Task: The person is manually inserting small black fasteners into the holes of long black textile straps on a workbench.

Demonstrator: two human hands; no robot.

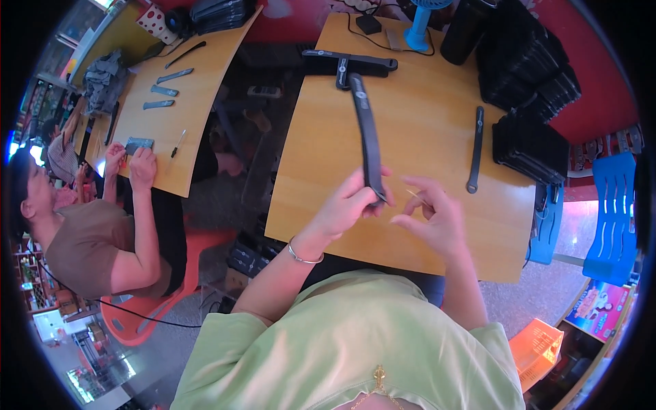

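My left hand (355,201) is closed round the lower end of a black strap (367,130), which points up and away over the wooden table. A pale mark shows near the strap's far end. To its right, my right hand (434,212) is raised, fingers curled and thumb held apart, with a thin yellowish band (418,198) at its fingers. Another black strap (476,150) lies on the table to the right. Several more straps (369,65) lie crosswise at the table's far left, just past the tip of the held one.
Black stacks (529,147) line the table's (424,123) right side, with a dark cylinder (468,31) and a blue fan (418,31) behind. A blue chair (608,219) stands at right. To the left, a co-worker (102,239) handles a small dark piece at another table (188,113).
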